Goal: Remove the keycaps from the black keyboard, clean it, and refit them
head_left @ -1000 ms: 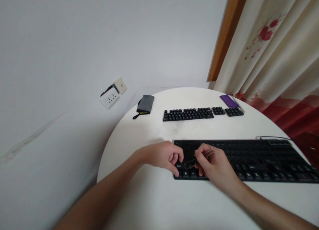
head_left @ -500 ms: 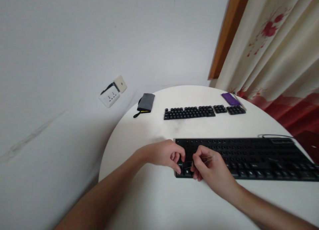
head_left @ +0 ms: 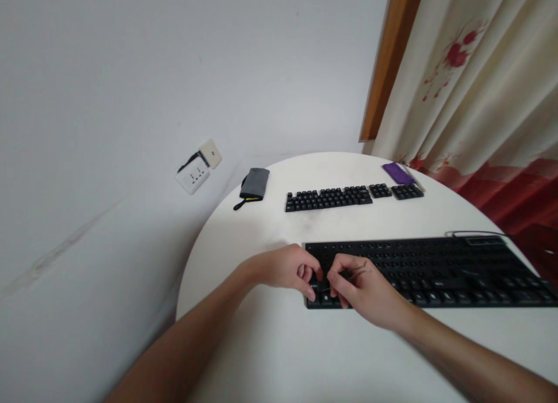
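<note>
A black keyboard [head_left: 436, 269] lies across the round white table [head_left: 279, 345]. My left hand [head_left: 283, 269] rests at its near left corner, fingers curled and pressed against the edge keys. My right hand [head_left: 366, 289] is closed in a pinch over the bottom-left keys, almost touching the left hand. It holds a thin wire tool [head_left: 358, 267], mostly hidden by the fingers. What the tool's tip grips, if anything, I cannot see.
Rows of loose black keycaps [head_left: 329, 198] are laid out at the table's far side, with a grey pouch [head_left: 254, 185] to their left and a purple item [head_left: 396, 173] to their right. A wall socket [head_left: 194, 173] hangs left. Curtains [head_left: 471, 100] hang right.
My right hand has slid left along the keyboard's bottom row, closing the gap to the left hand. The left hand stays at the corner.
</note>
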A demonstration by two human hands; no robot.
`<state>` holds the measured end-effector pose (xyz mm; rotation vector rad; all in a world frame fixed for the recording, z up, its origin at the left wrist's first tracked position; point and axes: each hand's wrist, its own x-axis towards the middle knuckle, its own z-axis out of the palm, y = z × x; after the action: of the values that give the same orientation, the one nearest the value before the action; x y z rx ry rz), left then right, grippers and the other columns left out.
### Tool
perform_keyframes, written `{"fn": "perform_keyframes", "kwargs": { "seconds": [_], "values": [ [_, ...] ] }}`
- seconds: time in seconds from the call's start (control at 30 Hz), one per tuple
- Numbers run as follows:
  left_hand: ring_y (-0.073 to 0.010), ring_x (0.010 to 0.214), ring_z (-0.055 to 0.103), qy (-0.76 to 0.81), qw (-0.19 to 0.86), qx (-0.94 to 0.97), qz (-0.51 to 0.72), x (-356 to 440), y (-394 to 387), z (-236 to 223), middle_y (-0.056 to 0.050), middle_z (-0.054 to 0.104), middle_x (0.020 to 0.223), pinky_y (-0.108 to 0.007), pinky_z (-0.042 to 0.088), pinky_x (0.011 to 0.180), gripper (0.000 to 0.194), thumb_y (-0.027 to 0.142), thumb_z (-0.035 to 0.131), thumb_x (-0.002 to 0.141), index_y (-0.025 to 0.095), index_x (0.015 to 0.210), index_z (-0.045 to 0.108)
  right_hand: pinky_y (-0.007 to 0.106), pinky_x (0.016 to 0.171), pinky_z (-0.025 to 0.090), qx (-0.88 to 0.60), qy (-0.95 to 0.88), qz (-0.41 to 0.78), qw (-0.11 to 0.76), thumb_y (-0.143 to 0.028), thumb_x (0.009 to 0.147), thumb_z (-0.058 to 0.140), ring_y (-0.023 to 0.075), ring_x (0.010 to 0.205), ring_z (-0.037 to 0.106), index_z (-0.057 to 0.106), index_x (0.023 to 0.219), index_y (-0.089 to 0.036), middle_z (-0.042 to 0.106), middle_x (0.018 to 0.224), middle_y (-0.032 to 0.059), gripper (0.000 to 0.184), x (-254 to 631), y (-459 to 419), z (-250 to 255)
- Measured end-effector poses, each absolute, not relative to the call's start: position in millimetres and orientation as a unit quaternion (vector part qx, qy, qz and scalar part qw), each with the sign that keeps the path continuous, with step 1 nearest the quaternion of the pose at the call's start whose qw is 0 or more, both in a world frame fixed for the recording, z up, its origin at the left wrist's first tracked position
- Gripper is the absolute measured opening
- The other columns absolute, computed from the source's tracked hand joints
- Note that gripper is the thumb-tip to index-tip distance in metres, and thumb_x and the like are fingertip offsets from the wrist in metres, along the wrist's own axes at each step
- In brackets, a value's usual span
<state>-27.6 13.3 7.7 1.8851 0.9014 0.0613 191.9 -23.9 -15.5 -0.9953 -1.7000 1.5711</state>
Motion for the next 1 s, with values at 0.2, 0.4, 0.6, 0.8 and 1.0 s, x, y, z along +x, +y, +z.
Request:
{"fn": "perform_keyframes", "kwargs": {
  "seconds": [0.2, 0.4, 0.6, 0.8, 1.0],
  "values": [
    [-0.0088, 0.058, 0.055, 0.382, 0.487, 0.784, 0.034, -27.2, 12.6, 3.5, 0.004, 0.061, 0.066, -0.018, 0.039, 0.055, 0.034, 0.036, 0.086, 0.067, 0.018, 0.093, 0.074, 0.017, 0.040, 0.034, -0.374, -0.587, 0.644, 0.317, -0.031, 0.087, 0.057, 0.0072, 0.043, 0.051, 0.053, 0.071, -0.019, 0.059, 0.058, -0.0034, 0.020, 190.8, -20.9, -19.9],
    [-0.0079, 0.054, 0.052, 0.391, 0.411, 0.823, 0.029, -21.7, 9.9, 6.0, 0.005, 0.063, 0.064, -0.019, 0.034, 0.053, 0.030, 0.039, 0.083, 0.070, 0.019, 0.090, 0.074, 0.016, 0.038, 0.034, -0.370, -0.580, 0.649, 0.325, -0.033, 0.087, 0.058, 0.0067, 0.041, 0.051, 0.054, 0.071, -0.018, 0.060, 0.056, -0.0030, 0.022, 191.1, -17.1, -22.5],
    [-0.0070, 0.052, 0.052, 0.368, 0.353, 0.859, 0.045, -20.0, 7.8, 4.5, 0.006, 0.062, 0.061, -0.019, 0.035, 0.055, 0.017, 0.029, 0.076, 0.074, 0.019, 0.087, 0.073, 0.016, 0.037, 0.034, -0.362, -0.577, 0.657, 0.323, -0.036, 0.086, 0.060, 0.0063, 0.041, 0.051, 0.054, 0.071, -0.017, 0.061, 0.057, -0.0025, 0.025, 193.3, -14.1, -20.9],
    [-0.0059, 0.049, 0.049, 0.356, 0.391, 0.846, 0.065, -19.2, 8.1, -3.9, 0.008, 0.056, 0.057, -0.017, 0.036, 0.053, 0.017, 0.017, 0.072, 0.068, 0.017, 0.085, 0.068, 0.016, 0.034, 0.031, -0.366, -0.534, 0.675, 0.354, -0.040, 0.087, 0.059, 0.0065, 0.037, 0.048, 0.052, 0.073, -0.018, 0.062, 0.056, -0.0026, 0.026, 194.4, -12.3, -20.9],
    [-0.0075, 0.057, 0.050, 0.337, 0.360, 0.862, 0.120, -26.0, 9.2, 10.1, 0.005, 0.055, 0.066, -0.019, 0.040, 0.057, 0.018, 0.015, 0.070, 0.070, 0.017, 0.088, 0.069, 0.018, 0.036, 0.031, -0.354, -0.489, 0.692, 0.395, -0.041, 0.086, 0.062, 0.0076, 0.039, 0.048, 0.054, 0.073, -0.018, 0.064, 0.057, -0.0012, 0.027, 197.9, -8.4, -19.1]
  ]
}}
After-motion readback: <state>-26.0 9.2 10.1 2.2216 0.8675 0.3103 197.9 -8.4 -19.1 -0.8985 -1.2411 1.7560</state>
